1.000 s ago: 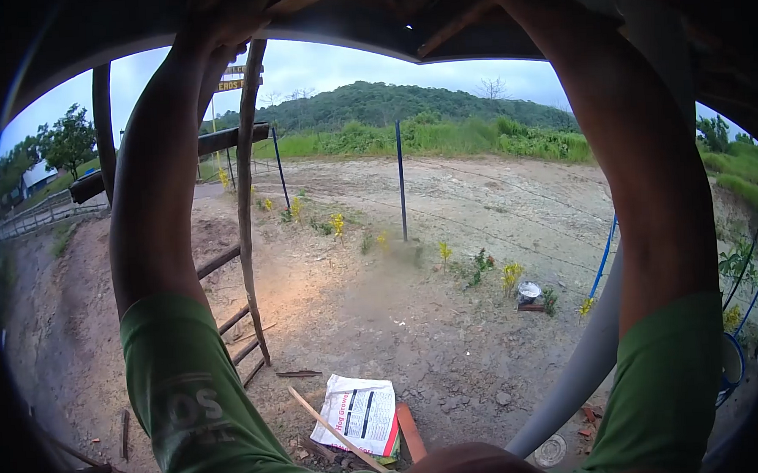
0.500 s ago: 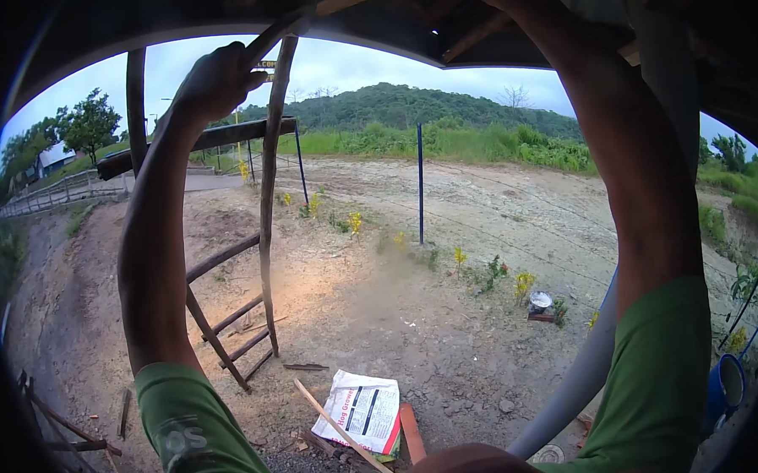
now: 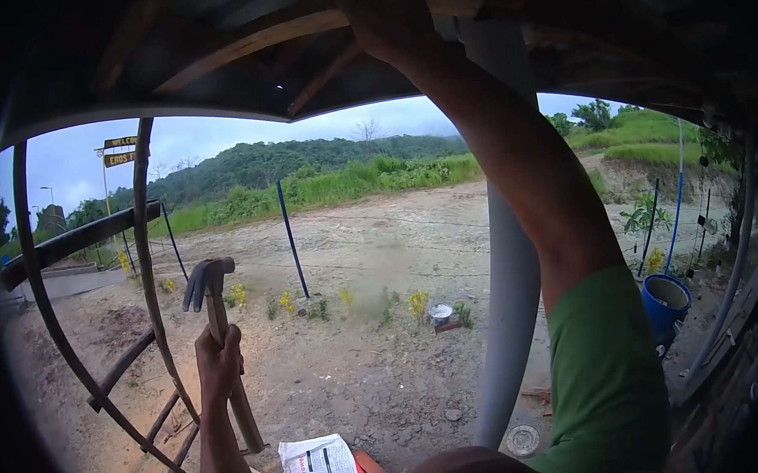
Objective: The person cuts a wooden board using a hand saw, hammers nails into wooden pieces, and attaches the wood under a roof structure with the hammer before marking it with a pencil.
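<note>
- The left hand, at 8 o'clock, is clenching firmly around a brown-handled claw hammer with a dark metal head; the hammer is standing nearly upright, head uppermost, well apart from the roof.
- The right hand, at 12 o'clock, is touching a long, pale-brown, curved-looking wooden roof timber; shadow is hiding the fingers, so whether they are grasping or merely bracing, I cannot tell.
- The timber is spanning from 10 to nearly 1 o'clock beneath the dark roof.
- Judging progress, the overhead framing seems largely up; no hammer blow is landing now. Darkness is concealing any nails, so how much fastening is remaining, I cannot tell.
- A dark wooden ladder-like frame of round poles is standing at 9 o'clock, and a thick, smooth grey post is rising at 3 o'clock.
- A white printed feed sack is lying between 6 and 7 o'clock.
</note>
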{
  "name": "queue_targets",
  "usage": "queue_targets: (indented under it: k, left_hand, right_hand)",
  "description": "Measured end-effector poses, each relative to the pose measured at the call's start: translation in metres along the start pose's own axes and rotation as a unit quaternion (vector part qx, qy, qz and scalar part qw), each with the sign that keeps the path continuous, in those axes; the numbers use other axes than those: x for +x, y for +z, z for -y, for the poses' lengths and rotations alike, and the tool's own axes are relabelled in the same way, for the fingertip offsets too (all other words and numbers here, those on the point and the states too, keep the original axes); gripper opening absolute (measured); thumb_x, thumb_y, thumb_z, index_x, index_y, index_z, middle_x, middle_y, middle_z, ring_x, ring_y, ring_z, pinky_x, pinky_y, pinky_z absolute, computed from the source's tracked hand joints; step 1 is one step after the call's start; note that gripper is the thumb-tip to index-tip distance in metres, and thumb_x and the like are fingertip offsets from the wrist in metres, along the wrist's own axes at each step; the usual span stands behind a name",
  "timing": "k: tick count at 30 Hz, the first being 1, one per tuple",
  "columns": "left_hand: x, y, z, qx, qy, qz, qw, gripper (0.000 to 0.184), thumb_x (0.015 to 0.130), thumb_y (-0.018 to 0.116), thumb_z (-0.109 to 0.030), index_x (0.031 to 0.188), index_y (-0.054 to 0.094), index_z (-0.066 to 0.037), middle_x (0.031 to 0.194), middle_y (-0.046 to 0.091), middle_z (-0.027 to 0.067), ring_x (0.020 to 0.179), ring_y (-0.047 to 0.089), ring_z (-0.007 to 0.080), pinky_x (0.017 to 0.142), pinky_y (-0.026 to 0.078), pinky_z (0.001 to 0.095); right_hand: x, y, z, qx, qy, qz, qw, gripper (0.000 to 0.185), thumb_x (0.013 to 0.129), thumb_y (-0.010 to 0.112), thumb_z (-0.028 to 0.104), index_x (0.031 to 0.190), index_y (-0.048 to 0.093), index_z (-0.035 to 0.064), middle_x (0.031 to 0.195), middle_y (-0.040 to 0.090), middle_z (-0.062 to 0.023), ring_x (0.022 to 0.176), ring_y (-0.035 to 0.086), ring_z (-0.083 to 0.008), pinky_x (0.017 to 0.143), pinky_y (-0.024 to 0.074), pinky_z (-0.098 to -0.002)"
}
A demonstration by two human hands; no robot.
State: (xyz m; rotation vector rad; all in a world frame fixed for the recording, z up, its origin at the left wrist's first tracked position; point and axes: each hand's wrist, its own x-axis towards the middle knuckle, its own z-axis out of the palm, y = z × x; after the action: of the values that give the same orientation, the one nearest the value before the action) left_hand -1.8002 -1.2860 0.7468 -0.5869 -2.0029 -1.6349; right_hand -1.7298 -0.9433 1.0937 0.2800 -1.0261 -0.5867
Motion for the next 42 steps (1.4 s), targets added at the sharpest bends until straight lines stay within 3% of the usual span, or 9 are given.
queue_targets:
  k: [4, 7, 10, 14, 15, 17, 21, 25, 42]
  left_hand:
    - [0.024, 0.037, -0.003, -0.091, 0.193, 0.068, 0.975, 0.045, 0.097, 0.055, -0.042, 0.113, 0.048, -0.002, 0.069, 0.049, 0.0011, 0.053, 0.049, 0.0059, 0.045, 0.039, 0.0234]
    - [0.032, 0.079, -0.017, 0.034, 0.314, 0.028, 0.948, 0.050, 0.090, 0.061, -0.023, 0.131, 0.045, 0.001, 0.076, 0.057, 0.0135, 0.065, 0.060, 0.0270, 0.061, 0.050, 0.0402]
    - [0.055, 0.103, -0.115, 0.160, 0.369, 0.090, 0.911, 0.031, 0.085, 0.066, -0.014, 0.109, 0.050, -0.003, 0.088, 0.064, 0.0144, 0.076, 0.067, 0.0364, 0.062, 0.052, 0.0428]
    - [0.119, 0.139, -0.216, 0.317, 0.575, 0.014, 0.754, 0.045, 0.084, 0.070, -0.045, 0.106, 0.056, -0.009, 0.087, 0.064, 0.0147, 0.073, 0.067, 0.0305, 0.068, 0.057, 0.0431]
    - [0.136, 0.150, -0.236, 0.336, 0.614, -0.040, 0.713, 0.044, 0.084, 0.072, -0.030, 0.126, 0.060, -0.040, 0.121, 0.061, 0.0049, 0.096, 0.066, 0.0268, 0.081, 0.054, 0.0425]
    - [0.147, 0.164, -0.280, 0.387, 0.727, -0.151, 0.546, 0.033, 0.094, 0.056, -0.042, 0.127, 0.058, -0.047, 0.135, 0.057, 0.0002, 0.115, 0.060, 0.0267, 0.094, 0.051, 0.0450]
    - [0.178, 0.192, -0.318, 0.431, 0.680, -0.143, 0.576, 0.038, 0.095, 0.050, -0.053, 0.116, 0.062, -0.023, 0.094, 0.069, 0.0108, 0.083, 0.071, 0.0258, 0.069, 0.057, 0.0406]
    - [0.181, 0.200, -0.320, 0.353, 0.772, -0.143, 0.509, 0.041, 0.097, 0.042, -0.056, 0.124, 0.056, -0.028, 0.082, 0.069, 0.0111, 0.074, 0.071, 0.0259, 0.063, 0.058, 0.0406]
    - [0.168, 0.199, -0.331, 0.371, 0.744, -0.085, 0.549, 0.043, 0.096, 0.042, -0.053, 0.139, 0.039, -0.051, 0.087, 0.071, 0.0037, 0.071, 0.071, 0.0198, 0.066, 0.058, 0.0367]
  right_hand:
    - [-0.031, -0.071, -0.020, -0.041, 0.043, 0.027, 0.998, 0.060, 0.073, 0.080, 0.030, 0.122, 0.055, 0.0064, 0.104, 0.065, -0.0172, 0.107, 0.060, -0.0338, 0.089, 0.0480, -0.0483]
    - [-0.077, -0.070, -0.097, -0.023, 0.164, 0.016, 0.986, 0.072, 0.068, 0.083, 0.037, 0.125, 0.052, 0.0067, 0.109, 0.064, -0.0143, 0.106, 0.061, -0.0332, 0.088, 0.0499, -0.0455]
    - [-0.089, -0.066, -0.132, 0.012, 0.203, 0.055, 0.978, 0.078, 0.068, 0.083, 0.042, 0.129, 0.050, 0.0049, 0.118, 0.061, -0.0186, 0.112, 0.059, -0.0350, 0.093, 0.0482, -0.0444]
    - [-0.105, -0.061, -0.154, 0.100, 0.237, 0.141, 0.956, 0.078, 0.078, 0.075, 0.044, 0.137, 0.044, 0.0025, 0.135, 0.051, -0.0248, 0.123, 0.053, -0.0373, 0.098, 0.0453, -0.0452]
    - [-0.116, -0.057, -0.154, 0.099, 0.210, 0.115, 0.966, 0.074, 0.081, 0.071, 0.040, 0.138, 0.042, 0.0019, 0.138, 0.047, -0.0264, 0.125, 0.051, -0.0384, 0.099, 0.0451, -0.0458]
    - [-0.134, -0.045, -0.149, 0.097, 0.156, 0.058, 0.981, 0.066, 0.088, 0.064, 0.031, 0.141, 0.039, 0.0007, 0.144, 0.039, -0.0297, 0.130, 0.046, -0.0407, 0.100, 0.0448, -0.0469]
    - [-0.145, -0.036, -0.160, -0.014, 0.044, 0.083, 0.995, 0.054, 0.088, 0.052, 0.010, 0.140, 0.041, -0.0003, 0.147, 0.029, -0.0346, 0.133, 0.039, -0.0467, 0.100, 0.0454, -0.0480]
    - [-0.145, -0.045, -0.157, 0.020, 0.071, 0.116, 0.991, 0.057, 0.083, 0.049, 0.000, 0.139, 0.042, 0.0010, 0.148, 0.027, -0.0355, 0.135, 0.036, -0.0477, 0.103, 0.0437, -0.0482]
    - [-0.144, -0.038, -0.159, -0.001, -0.021, 0.061, 0.998, 0.045, 0.091, 0.049, 0.009, 0.128, 0.044, -0.0161, 0.136, 0.037, -0.0383, 0.129, 0.039, -0.0494, 0.113, 0.0308, -0.0508]
